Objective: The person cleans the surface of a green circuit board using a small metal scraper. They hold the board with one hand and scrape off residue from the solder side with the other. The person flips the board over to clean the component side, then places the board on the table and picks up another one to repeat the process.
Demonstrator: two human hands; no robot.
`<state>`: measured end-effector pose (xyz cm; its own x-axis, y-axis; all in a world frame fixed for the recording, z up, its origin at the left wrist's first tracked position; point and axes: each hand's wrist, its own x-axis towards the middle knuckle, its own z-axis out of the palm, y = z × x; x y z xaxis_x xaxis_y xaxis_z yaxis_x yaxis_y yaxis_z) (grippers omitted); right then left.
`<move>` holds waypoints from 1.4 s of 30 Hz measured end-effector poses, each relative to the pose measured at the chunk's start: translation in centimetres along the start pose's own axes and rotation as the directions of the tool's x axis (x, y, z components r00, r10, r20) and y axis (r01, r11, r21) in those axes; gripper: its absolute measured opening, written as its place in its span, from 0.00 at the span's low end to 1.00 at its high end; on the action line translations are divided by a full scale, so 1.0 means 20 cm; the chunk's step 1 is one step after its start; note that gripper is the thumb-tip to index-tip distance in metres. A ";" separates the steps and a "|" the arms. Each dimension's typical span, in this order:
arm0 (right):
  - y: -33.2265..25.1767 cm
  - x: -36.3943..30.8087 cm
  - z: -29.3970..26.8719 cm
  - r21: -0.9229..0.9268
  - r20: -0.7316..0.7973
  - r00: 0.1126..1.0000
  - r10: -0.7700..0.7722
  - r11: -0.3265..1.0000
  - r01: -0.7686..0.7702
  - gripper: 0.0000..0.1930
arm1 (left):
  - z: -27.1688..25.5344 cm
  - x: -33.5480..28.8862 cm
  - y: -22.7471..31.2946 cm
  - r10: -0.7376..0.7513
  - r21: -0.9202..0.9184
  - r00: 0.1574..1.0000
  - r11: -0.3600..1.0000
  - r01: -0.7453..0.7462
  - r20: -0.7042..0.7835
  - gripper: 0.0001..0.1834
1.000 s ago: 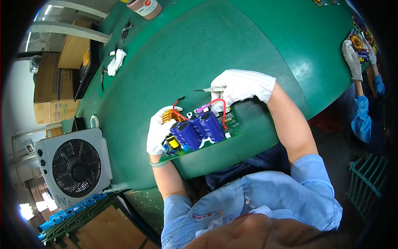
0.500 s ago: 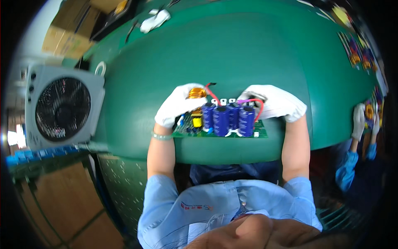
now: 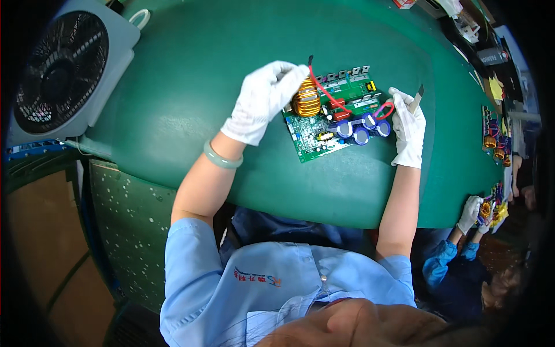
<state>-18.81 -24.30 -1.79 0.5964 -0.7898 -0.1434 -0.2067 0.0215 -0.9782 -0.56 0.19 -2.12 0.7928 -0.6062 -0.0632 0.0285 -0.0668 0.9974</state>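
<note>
Circuit board (image 3: 306,130) between our two gloves, so starting with the hands: our left hand (image 3: 266,99) has its thumb and fingers closed together right by the black tip of the red wire (image 3: 326,89), and it looks like we're pinching that wire, just above the copper coil (image 3: 306,101). Our right hand (image 3: 408,124) is curled up around a thin metal blade (image 3: 418,95), point sticking up and away from us, with the knuckles just beside the small red loop (image 3: 391,107) at the board's right side. Board's right in front of us over the green tabletop (image 3: 173,115), kinda skewed, and we honestly can't tell if it lies flat or is propped a bit. Blue capacitors (image 3: 361,136) sit on the near right part, tops facing us. As for the step, we'd call it handling the wires, left hand minding the long one, blade at the ready but not touching anything on the board. Next move, we reckon, calls for a steady left grip and a careful turn of that blade, keeping the edge off the capacitors and the coil. Further out, more boards (image 3: 490,130) lie near the right edge, a co-worker's gloved hand (image 3: 469,215) is on another unit below them, and a grey fan (image 3: 63,63) stands off to our left.
</note>
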 end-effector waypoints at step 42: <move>0.05 -0.01 0.03 -0.135 0.067 0.993 -0.094 0.985 0.103 0.17 | -0.12 0.01 0.07 0.160 0.123 0.980 0.982 -0.145 -0.116 0.19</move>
<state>-18.64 -23.71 -2.92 0.6639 -0.7454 -0.0603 -0.2473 -0.1427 -0.9584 1.08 1.82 -0.65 0.8526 -0.5127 0.1014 -0.1621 -0.0749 0.9839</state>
